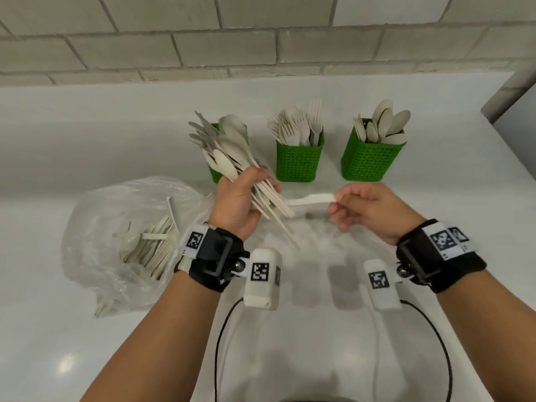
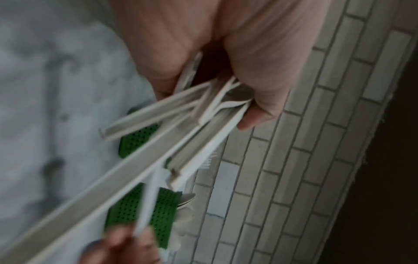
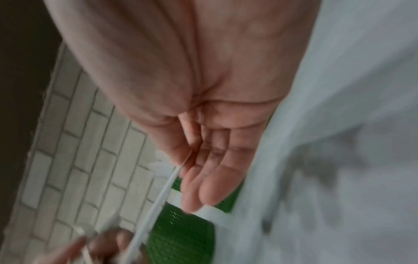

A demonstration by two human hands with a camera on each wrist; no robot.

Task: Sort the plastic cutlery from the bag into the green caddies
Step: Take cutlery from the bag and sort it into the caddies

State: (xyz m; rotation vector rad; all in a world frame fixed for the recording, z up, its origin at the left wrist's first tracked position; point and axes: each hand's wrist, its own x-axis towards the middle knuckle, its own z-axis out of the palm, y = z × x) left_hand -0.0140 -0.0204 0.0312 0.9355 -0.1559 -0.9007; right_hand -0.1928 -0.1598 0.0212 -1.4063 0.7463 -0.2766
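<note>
Our left hand (image 1: 237,198) clutches a mixed cutlery bundle (image 1: 229,152). Our right hand (image 1: 374,210) pinches one white piece (image 1: 307,198) above the bench (image 1: 87,134).

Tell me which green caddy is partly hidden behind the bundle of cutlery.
The leftmost caddy. The bundle gripped in the left hand covers most of it, while the fork caddy and spoon caddy stand unobstructed.
</note>
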